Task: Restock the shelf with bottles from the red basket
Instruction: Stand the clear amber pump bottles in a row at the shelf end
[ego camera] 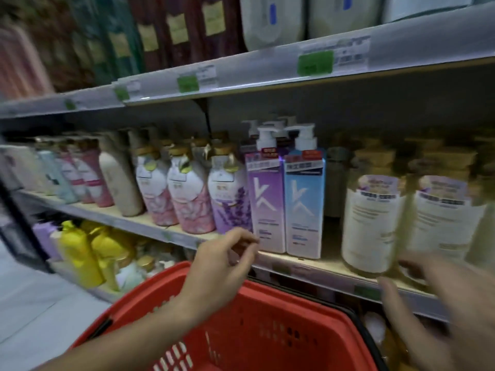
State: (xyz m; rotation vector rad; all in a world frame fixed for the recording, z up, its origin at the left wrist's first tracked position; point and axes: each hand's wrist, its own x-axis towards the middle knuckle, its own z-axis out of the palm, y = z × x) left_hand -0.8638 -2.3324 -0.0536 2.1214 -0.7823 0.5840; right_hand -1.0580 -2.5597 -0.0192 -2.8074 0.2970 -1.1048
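Observation:
The red basket [267, 333] sits low in front of me, its inside showing no bottle that I can make out. My left hand [222, 266] hovers above its far rim, fingers loosely curled and holding nothing, just short of a purple pump bottle [266, 199] on the middle shelf [316, 263]. A light blue pump bottle [304, 202] stands beside the purple one. My right hand [439, 298] is blurred at the lower right, fingers spread, close to a large pale yellow bottle [372, 223] at the shelf edge.
Pink and lavender floral bottles [187, 194] fill the middle shelf to the left. Yellow bottles [80, 253] stand on the lower shelf. White bulk packs [270, 20] and dark boxes sit on the top shelf. A gap lies between the blue bottle and the pale yellow bottles.

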